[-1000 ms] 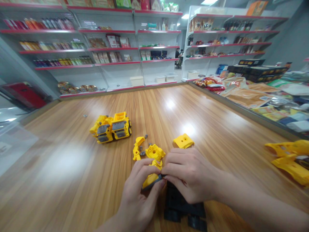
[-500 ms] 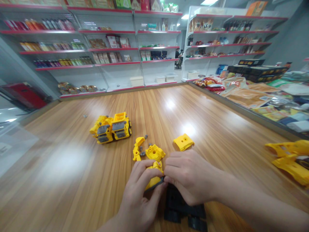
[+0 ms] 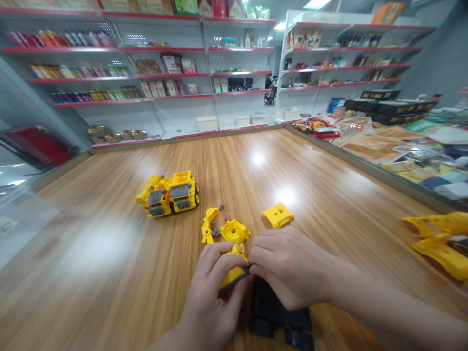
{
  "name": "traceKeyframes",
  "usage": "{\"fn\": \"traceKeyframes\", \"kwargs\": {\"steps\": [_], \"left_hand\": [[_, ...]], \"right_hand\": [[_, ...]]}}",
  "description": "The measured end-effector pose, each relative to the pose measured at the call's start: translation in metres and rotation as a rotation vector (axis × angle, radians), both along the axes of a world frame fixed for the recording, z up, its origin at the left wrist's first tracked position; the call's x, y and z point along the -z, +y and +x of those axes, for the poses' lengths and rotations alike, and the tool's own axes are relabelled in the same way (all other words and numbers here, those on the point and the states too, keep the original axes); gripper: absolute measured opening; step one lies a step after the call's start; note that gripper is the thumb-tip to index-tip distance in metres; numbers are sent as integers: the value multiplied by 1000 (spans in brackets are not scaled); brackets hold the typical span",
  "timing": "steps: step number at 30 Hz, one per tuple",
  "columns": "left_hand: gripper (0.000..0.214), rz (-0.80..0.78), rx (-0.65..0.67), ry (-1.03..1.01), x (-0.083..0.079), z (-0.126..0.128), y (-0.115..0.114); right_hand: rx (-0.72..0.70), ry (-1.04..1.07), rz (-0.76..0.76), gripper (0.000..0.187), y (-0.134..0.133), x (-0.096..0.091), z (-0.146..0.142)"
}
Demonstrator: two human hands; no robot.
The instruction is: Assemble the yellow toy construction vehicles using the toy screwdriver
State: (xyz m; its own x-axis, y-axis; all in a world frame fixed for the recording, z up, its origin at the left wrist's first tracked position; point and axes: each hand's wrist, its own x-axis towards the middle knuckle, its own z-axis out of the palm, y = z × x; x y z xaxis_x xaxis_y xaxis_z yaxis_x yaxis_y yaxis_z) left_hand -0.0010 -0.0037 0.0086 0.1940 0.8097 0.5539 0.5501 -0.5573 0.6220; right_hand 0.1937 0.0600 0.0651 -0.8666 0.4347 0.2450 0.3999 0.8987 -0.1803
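Note:
My left hand [image 3: 215,285] is closed round a yellow toy truck part [image 3: 234,277] with a dark grey edge. At the right side of that part, the fingers of my right hand [image 3: 281,263] are pinched together; what they hold, if anything, is hidden. Below my right hand lies a black wheeled toy chassis [image 3: 280,312]. Just beyond my hands are a yellow body piece [image 3: 235,230] with a round hole and a yellow jointed arm piece [image 3: 207,226]. Small grey pieces [image 3: 216,233] lie between them. A flat yellow plate [image 3: 278,215] with two holes rests farther right.
Two yellow toy trucks [image 3: 170,194] stand side by side at the left. More yellow toy parts [image 3: 440,241] lie at the right edge. A clear plastic box [image 3: 22,222] is at the far left. Packaged goods [image 3: 383,144] lie beyond the table's right rim, and stocked shelves [image 3: 175,97] stand behind.
Both hands stay almost in place on the yellow truck part. My right fingers shift very slightly at its edge. The other pieces lie as before.

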Motion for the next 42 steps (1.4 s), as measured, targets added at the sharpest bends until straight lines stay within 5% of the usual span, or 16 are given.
{"fn": "traceKeyframes", "kwargs": {"steps": [12, 19, 23, 27, 33, 42], "left_hand": [[28, 4, -19, 7, 1, -1, -1], [25, -121, -140, -503, 8, 3, 0], [29, -411, -23, -786, 6, 5, 1], [45, -624, 213, -984, 6, 4, -1], [34, -633, 269, -1107, -3, 7, 0], [23, -628, 260, -1039, -5, 5, 1]], "right_hand": [[34, -22, -75, 7, -1, -5, -2], [114, 193, -142, 16, -3, -6, -1], [38, 228, -150, 57, -8, -6, -4], [68, 247, -204, 51, -7, -3, -7], [49, 434, -250, 48, -3, 1, -7], [21, 404, -257, 44, 0, 4, -7]]}}
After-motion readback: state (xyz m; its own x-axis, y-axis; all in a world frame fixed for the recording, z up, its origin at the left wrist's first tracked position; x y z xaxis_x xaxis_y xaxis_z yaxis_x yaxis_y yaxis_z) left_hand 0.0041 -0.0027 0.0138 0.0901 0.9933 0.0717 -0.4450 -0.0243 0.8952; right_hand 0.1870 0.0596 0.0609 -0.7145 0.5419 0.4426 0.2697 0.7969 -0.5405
